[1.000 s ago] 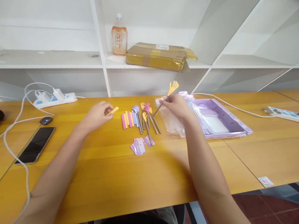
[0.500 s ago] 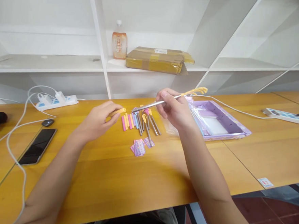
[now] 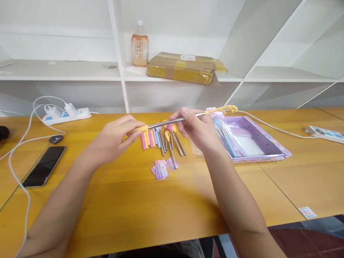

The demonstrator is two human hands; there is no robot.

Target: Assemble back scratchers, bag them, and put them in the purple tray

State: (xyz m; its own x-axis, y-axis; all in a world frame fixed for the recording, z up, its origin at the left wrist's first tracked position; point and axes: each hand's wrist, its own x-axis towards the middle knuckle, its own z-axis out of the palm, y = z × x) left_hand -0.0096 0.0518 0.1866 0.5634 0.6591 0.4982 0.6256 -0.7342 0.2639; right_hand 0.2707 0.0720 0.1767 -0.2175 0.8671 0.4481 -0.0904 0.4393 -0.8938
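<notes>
My left hand (image 3: 116, 139) is closed around a yellow handle (image 3: 141, 129), most of it hidden by the fingers. Pinched in my right hand (image 3: 197, 129) is a metal rod (image 3: 175, 121) with a yellow claw-shaped head (image 3: 225, 108). The rod's left end meets the handle's open end. Below on the table lie several pink, yellow and blue handles (image 3: 149, 138), and beside them several metal rods with coloured claw heads (image 3: 174, 139). Small printed cards (image 3: 160, 170) are nearer the front.
A purple box (image 3: 276, 156) with wrapped sticks sits at the right. Phone (image 3: 45, 166), mouse (image 3: 56, 139), cables and a power strip (image 3: 69, 114) are at left. Another power strip (image 3: 330, 134) is far right. Shelves behind hold a bottle (image 3: 139, 48) and a carton (image 3: 180, 68).
The rod in my right hand has moved left and tilted less, and its end now meets the yellow handle. A gap separated them before.
</notes>
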